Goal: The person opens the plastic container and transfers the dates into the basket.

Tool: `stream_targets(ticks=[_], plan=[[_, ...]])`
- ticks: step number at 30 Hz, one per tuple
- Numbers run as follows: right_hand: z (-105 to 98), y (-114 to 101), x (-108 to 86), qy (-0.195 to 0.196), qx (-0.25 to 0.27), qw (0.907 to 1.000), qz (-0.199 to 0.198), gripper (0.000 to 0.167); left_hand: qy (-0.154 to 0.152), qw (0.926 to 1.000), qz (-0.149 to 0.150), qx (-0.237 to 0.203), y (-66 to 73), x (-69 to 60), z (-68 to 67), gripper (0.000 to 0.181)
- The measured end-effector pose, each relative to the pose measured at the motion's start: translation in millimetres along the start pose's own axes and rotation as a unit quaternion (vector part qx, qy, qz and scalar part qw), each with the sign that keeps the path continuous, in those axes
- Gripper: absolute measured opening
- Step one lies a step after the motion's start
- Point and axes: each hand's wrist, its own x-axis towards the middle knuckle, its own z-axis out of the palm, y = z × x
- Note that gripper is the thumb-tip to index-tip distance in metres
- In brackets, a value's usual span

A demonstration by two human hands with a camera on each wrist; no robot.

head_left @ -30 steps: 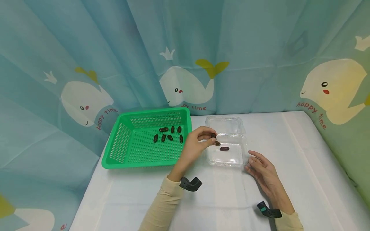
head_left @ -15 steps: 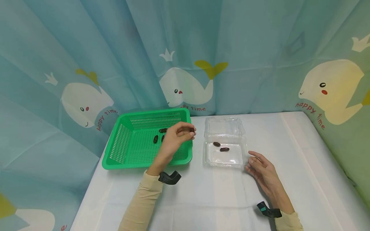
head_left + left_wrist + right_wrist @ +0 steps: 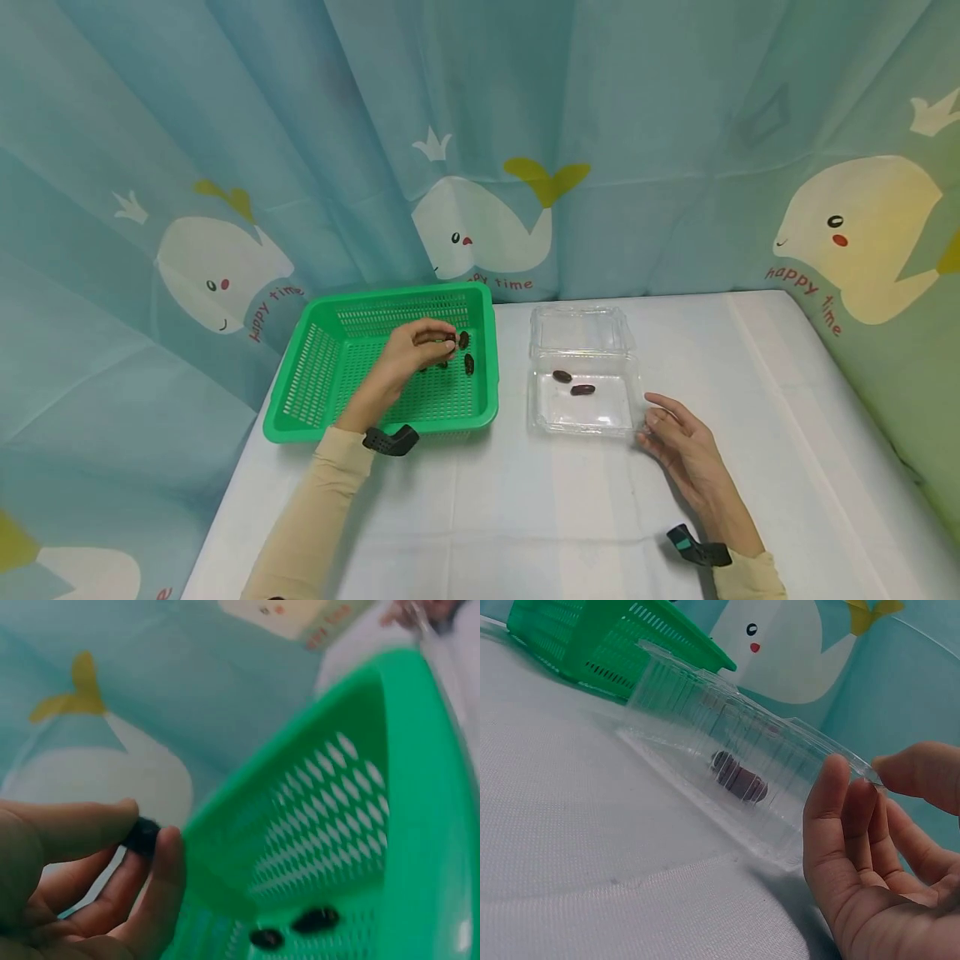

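Over the green basket (image 3: 317, 367), my left hand (image 3: 405, 354) holds a dark brown date (image 3: 141, 836), pinched between thumb and fingertips. Below it several more dates lie on the basket floor, one of them a date near the right wall (image 3: 468, 364); the hand hides some. To the right stands a clear plastic clamshell box (image 3: 555, 417), its lid (image 3: 581, 325) laid open to the back. Inside are two dates (image 3: 582, 390). My right hand (image 3: 686, 454) pinches the box's rim at its near right corner, as the right wrist view shows.
A white cloth (image 3: 525, 517) covers the table. Behind it and along both sides hangs a blue-green curtain (image 3: 660, 100) printed with whales. The basket's raised rim stands between the left hand and the box.
My left hand has moved left with the date, from above the clear box to over the basket. The right hand stays at the box, and two dates still lie there.
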Motion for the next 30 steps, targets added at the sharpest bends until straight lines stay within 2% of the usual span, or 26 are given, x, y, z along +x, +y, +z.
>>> stream_targets(ticks=[3,6,9,12,16,20,23,25,27,30], plan=[[-0.4,0.2,0.1,0.001,-0.002,1.0000,0.002,0.036,-0.031,0.9988,-0.018,0.035,-6.1,6.8,-5.8,0.036],[-0.8,0.5,0.2,0.002,-0.003,1.0000,0.005,0.036,-0.061,0.9946,-0.027,0.080,-11.2,13.9,-9.6,0.038],[-1.0,0.6,0.0,0.003,-0.004,1.0000,0.006,0.036,-0.085,0.9868,-0.032,0.134,-14.3,21.4,-13.4,0.037],[-1.5,0.5,-0.4,0.005,-0.006,1.0000,0.005,0.036,-0.111,0.9789,-0.045,0.166,-14.6,28.6,-16.6,0.037],[-1.9,-0.1,-0.4,0.005,-0.009,0.9999,0.004,0.035,-0.146,0.9648,-0.036,0.216,-13.4,36.6,-20.3,0.034],[-1.8,-0.4,-0.1,0.004,-0.012,0.9999,0.007,0.035,-0.186,0.9445,-0.009,0.270,-13.1,43.1,-22.4,0.028],[-1.9,-0.3,0.1,0.004,-0.014,0.9999,0.007,0.035,-0.208,0.9205,0.024,0.330,-13.4,48.1,-21.9,0.025],[-2.2,-0.1,0.3,0.003,-0.015,0.9999,0.007,0.035,-0.209,0.9032,0.044,0.372,-13.8,51.8,-21.2,0.023],[-2.3,0.3,0.5,0.003,-0.015,0.9999,0.007,0.035,-0.206,0.8897,0.057,0.403,-14.6,55.5,-20.3,0.022],[-2.5,0.8,0.8,0.001,-0.014,0.9999,0.008,0.036,-0.211,0.8776,0.059,0.426,-16.5,60.0,-19.5,0.021]])
